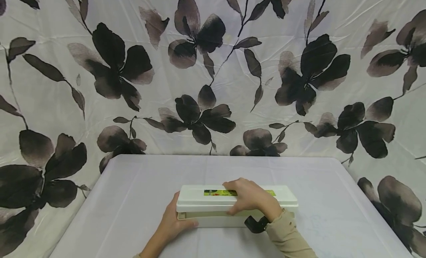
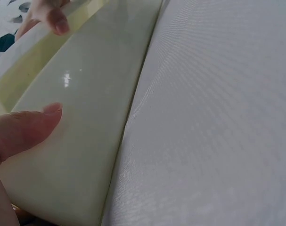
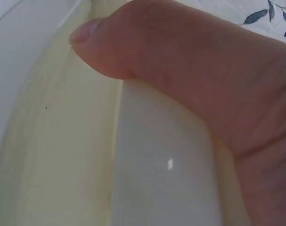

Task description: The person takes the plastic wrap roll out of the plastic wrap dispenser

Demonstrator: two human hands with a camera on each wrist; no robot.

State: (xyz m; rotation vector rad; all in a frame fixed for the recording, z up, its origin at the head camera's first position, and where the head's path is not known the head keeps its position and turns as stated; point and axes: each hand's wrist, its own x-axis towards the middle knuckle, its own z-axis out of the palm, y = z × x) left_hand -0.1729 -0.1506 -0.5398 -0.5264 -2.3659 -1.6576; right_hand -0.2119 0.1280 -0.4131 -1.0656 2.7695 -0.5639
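Observation:
A long white plastic box [image 1: 219, 221] lies crosswise on the table, its lid [image 1: 193, 199] on top with a yellow-green label [image 1: 213, 193]. Between lid edge and box front runs a pale cream band. My left hand [image 1: 171, 218] grips the box's left end, with the thumb [image 2: 27, 132] flat against the front wall and the other fingers hidden behind. From above, my right hand [image 1: 251, 199] holds the lid right of the middle; its fingers reach over the label, and the thumb [image 3: 133, 42] hooks under the front edge. The inside of the box is hidden.
A white cloth covers the table [image 1: 139, 184], whose far edge meets a hanging sheet [image 1: 246, 84] printed with dark flowers. A black wrist-worn device [image 1: 255, 224] hangs below the right wrist, close to the box front.

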